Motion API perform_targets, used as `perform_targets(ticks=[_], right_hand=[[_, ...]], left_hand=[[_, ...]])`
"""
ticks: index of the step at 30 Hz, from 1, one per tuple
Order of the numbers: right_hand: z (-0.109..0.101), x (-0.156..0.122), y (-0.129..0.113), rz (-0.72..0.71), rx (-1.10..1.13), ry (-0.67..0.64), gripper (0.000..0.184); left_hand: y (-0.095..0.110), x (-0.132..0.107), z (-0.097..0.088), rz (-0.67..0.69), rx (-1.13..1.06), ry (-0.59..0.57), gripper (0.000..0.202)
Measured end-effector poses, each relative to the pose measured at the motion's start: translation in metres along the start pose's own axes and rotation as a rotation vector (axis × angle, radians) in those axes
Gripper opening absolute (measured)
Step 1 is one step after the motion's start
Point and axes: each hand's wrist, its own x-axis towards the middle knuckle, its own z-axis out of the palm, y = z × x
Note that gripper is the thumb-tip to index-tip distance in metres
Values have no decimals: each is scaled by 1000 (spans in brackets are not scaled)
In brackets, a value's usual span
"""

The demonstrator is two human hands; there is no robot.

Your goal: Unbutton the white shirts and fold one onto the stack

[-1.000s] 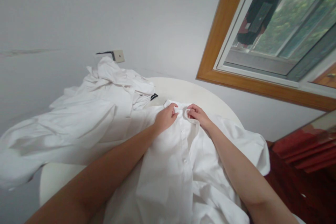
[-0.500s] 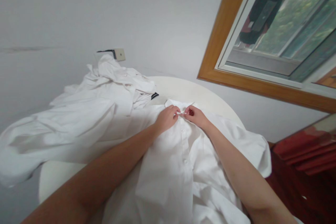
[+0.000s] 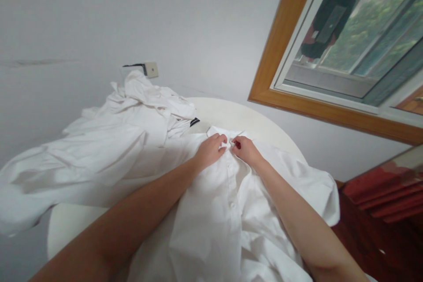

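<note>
A white button-up shirt (image 3: 211, 211) lies front up, its collar toward the far side of the round table and its button strip running down toward me. My left hand (image 3: 211, 152) is curled at the left of the collar opening, with white cloth between thumb and forefinger. On the opposite side, my right hand (image 3: 247, 150) pinches the shirt's edge just below the collar. Only a narrow gap separates the two hands. The top button is too small to make out there; lower buttons show along the strip.
More crumpled white clothing (image 3: 112, 136) is heaped at the left, with a black striped piece (image 3: 194, 121) by it. Under everything is a white round table (image 3: 228, 110), against a wall with a socket (image 3: 152, 69). A wood-framed window (image 3: 346, 53) stands right, red cloth (image 3: 383, 194) below it.
The left thumb and forefinger have parted slightly at the collar. My right hand has tilted and shifted slightly, still on the shirt's edge. The shirt lies nearly as before.
</note>
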Motion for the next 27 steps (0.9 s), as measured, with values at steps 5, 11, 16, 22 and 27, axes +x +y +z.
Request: perform_targets(ticks=[5, 11, 16, 22, 27], right_hand=[[3, 1, 4, 88, 91, 40, 15], [4, 4, 6, 126, 189, 100, 10], [7, 4, 8, 117, 220, 55, 12], [8, 6, 14, 167, 275, 19, 15], [6, 6, 16, 206, 315, 14, 16]], left_hand=[[0, 1, 1, 45, 57, -16, 28], [0, 2, 5, 51, 112, -18, 33], [6, 4, 4, -6, 130, -52, 32], [7, 8, 8, -22, 160, -13, 27], [5, 8, 10, -62, 158, -1, 21]])
